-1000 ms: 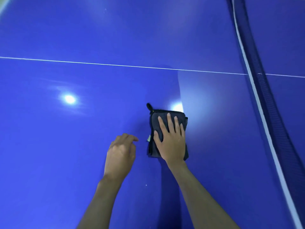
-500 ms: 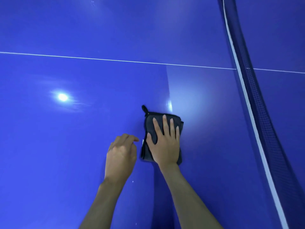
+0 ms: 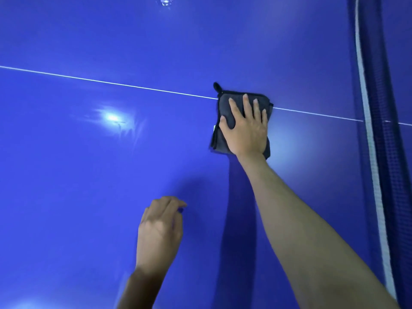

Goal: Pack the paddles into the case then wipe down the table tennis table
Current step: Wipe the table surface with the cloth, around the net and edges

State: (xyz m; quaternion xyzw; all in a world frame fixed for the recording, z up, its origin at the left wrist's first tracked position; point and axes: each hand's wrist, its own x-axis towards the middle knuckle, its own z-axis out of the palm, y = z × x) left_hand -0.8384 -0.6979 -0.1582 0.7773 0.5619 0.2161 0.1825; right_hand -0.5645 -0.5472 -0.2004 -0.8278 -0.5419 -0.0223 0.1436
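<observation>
head | right hand (image 3: 245, 128) flat, fingers spread, pressing cloth (image 3: 225, 112) on table (image 3: 89, 197) | left hand (image 3: 159, 233) loosely curled, holding nothing

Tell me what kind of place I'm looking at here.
Probably a games or sports room, though only a glossy blue table tennis table shows: a thin white centre line, a dark mesh net with white tape, and ceiling lights reflected, so likely indoors.

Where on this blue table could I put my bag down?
Bare table lies left of the left hand, and beyond the white line. It is crowded where the right hand presses the cloth, beside the net.
</observation>
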